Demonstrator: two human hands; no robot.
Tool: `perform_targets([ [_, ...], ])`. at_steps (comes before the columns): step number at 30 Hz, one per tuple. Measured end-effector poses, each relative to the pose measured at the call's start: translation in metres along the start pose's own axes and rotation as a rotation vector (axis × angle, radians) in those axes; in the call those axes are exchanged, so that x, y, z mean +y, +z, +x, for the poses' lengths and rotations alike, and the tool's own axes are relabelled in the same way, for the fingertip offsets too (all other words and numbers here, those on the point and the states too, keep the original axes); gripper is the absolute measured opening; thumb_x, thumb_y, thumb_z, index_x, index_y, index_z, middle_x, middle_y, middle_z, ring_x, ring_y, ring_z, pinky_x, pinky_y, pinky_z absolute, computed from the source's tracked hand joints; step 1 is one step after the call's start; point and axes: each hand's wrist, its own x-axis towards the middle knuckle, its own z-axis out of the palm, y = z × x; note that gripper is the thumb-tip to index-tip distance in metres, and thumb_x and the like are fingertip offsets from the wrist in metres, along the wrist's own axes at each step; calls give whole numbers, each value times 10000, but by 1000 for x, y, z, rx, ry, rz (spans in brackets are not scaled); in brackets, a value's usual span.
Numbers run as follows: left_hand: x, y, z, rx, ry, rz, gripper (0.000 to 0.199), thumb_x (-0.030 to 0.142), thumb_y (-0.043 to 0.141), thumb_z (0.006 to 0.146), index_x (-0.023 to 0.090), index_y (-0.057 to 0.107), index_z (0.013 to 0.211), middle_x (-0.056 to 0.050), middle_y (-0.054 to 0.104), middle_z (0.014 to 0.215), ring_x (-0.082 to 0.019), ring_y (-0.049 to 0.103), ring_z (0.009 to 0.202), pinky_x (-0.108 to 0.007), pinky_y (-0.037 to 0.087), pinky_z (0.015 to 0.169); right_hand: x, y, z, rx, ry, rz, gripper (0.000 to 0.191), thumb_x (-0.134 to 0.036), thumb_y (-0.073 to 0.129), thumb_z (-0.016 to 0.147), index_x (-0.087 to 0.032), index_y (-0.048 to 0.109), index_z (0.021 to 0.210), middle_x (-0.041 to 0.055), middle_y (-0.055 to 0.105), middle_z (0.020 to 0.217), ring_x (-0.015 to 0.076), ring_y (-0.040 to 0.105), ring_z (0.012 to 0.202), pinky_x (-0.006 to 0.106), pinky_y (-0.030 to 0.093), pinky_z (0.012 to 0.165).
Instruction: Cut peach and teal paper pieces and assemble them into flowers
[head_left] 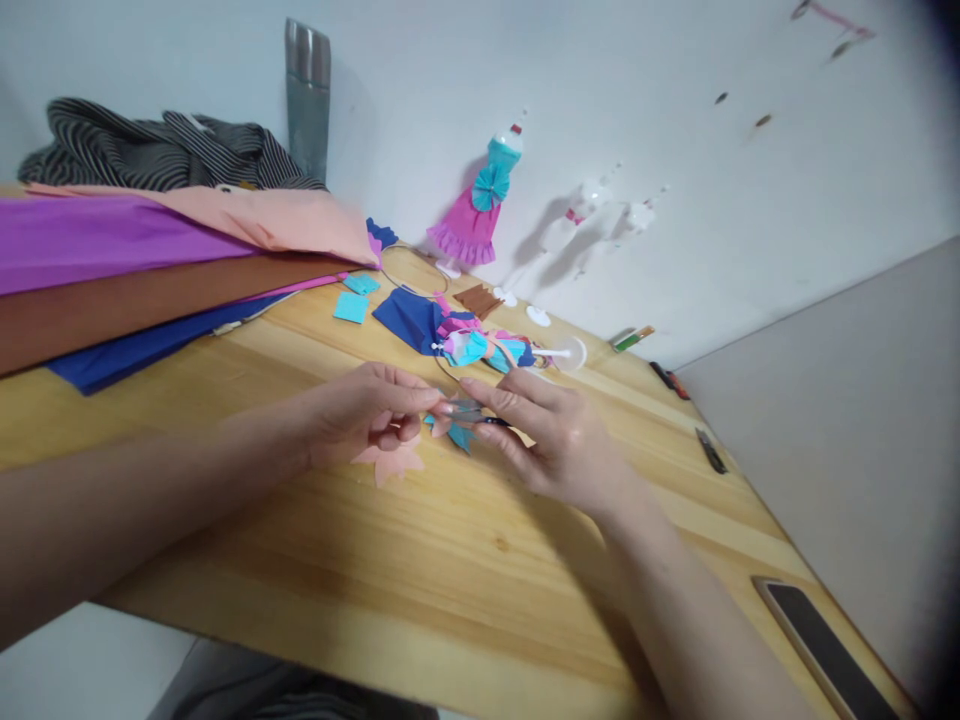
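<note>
Over the middle of the wooden table, my left hand (375, 405) is closed in a pinch. Whatever lies between its fingertips is too small and blurred to make out. My right hand (555, 430) grips a small pair of scissors (471, 412), its blades pointing left and reaching the left fingertips. Under the hands lie a peach paper cutout (394, 463) with pointed edges and a teal paper cutout (460, 437). Just beyond them, a doll-sized dress form (484, 348) dressed in teal, pink and blue paper lies on its side.
Coloured paper sheets (112, 235) are stacked at the left, near striped cloth (180, 145). Teal squares (350, 307) and a blue paper piece (409, 318) lie behind the hands. A dressed mini mannequin (480, 205) stands by the wall. A phone (829, 645) is at the right edge.
</note>
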Motion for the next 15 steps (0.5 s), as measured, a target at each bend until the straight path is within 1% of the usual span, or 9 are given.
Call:
perform_targets([
  [3, 0, 1, 0, 15, -16, 12, 298, 311, 656, 754, 108, 542, 567, 15, 465, 468, -34, 293, 419, -214, 130, 434, -1, -2, 1, -33, -24, 12, 324, -269, 449, 951, -141, 593, 1212, 85, 626, 836, 143, 558, 655, 260, 453, 566],
  [5, 0, 1, 1, 22, -18, 14, 293, 311, 655, 744, 111, 544, 560, 14, 462, 464, -36, 292, 418, -216, 127, 435, -1, -2, 1, -26, -36, 26, 321, -263, 460, 947, -131, 590, 1209, 78, 619, 817, 141, 553, 645, 259, 450, 561],
  [8, 2, 1, 2, 39, -6, 5, 221, 300, 656, 726, 102, 614, 638, 18, 459, 453, -45, 284, 415, -220, 121, 433, -2, -3, 2, 12, -49, 68, 322, -256, 469, 944, -118, 577, 1214, 65, 604, 789, 139, 543, 636, 255, 436, 547],
  [11, 3, 0, 2, 48, 3, -7, 184, 276, 649, 736, 98, 643, 690, 18, 461, 456, -53, 295, 424, -219, 133, 434, -2, -2, 2, 5, -41, 47, 316, -263, 452, 950, -123, 588, 1199, 62, 599, 780, 140, 542, 634, 255, 432, 542],
  [15, 3, 0, 1, 18, 2, 2, 276, 273, 625, 783, 113, 562, 567, 6, 460, 476, -49, 298, 433, -223, 134, 441, -1, 1, 1, -7, -24, -5, 325, -286, 433, 956, -130, 613, 1176, 75, 611, 795, 145, 545, 640, 262, 457, 562],
])
